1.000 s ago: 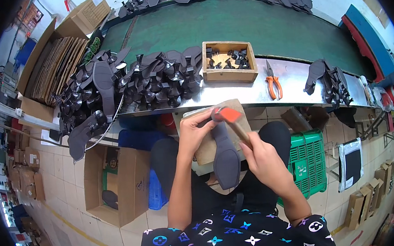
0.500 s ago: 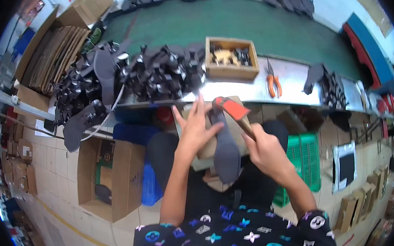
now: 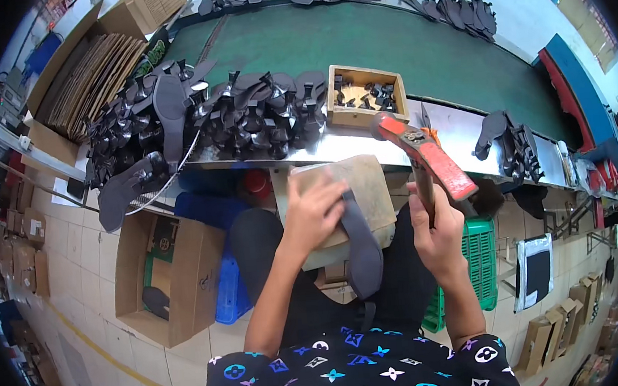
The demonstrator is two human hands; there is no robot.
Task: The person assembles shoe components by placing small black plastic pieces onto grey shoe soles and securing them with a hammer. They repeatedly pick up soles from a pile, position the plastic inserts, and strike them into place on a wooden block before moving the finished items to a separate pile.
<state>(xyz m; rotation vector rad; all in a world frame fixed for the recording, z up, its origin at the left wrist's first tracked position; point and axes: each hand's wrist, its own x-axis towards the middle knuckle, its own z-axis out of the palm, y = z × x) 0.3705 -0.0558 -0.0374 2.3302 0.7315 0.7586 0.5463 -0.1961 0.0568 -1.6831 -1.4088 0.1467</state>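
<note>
My right hand is wrapped round the wooden handle of a hammer, whose worn red head is raised above the bench edge. Between my knees a dark grey shoe sole lies tilted, its wide end towards me. My left hand has its bent fingers over the narrow far end of the sole, hiding that end; the fingertips are slightly blurred. Under the sole is a worn beige block across my lap. Beyond the hammer, a wooden box holds small black pieces.
Heaped black heeled soles crowd the bench's left, with several more at right. Orange-handled pliers lie partly behind the hammer. A cardboard box stands left of my legs, a green crate right.
The hammer has risen away from the sole, up and to the right. My left hand's spread fingers have bent over the sole's far end, and its near end has swung slightly right.
</note>
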